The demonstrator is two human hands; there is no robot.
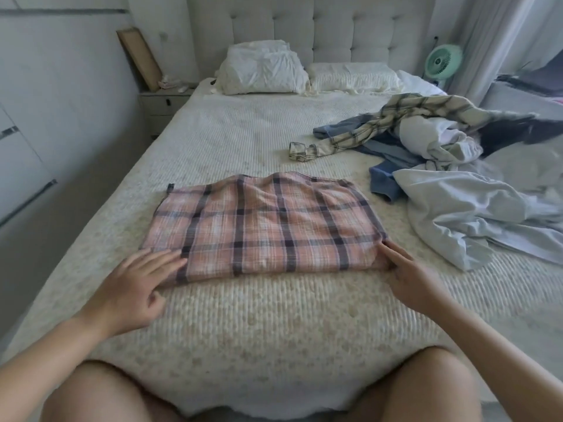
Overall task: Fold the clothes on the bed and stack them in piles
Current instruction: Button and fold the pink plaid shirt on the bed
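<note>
Hidden: I can't see the right hand (409,277) fingertips, tucked under the pink plaid garment (262,226).
Left hand (134,287): fingers spread flat on its corner.
Around: unfolded clothes heap (441,147) at 2 o'clock on the bed (243,132).

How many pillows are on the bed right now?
2: a crumpled white pillow at the headboard's left, and a flatter textured pillow beside it to the right. None looks hidden.

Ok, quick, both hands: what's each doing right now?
Left hand: open, fingers flat on the pink plaid cloth.
Right hand: open, fingertips touching its other corner.
</note>
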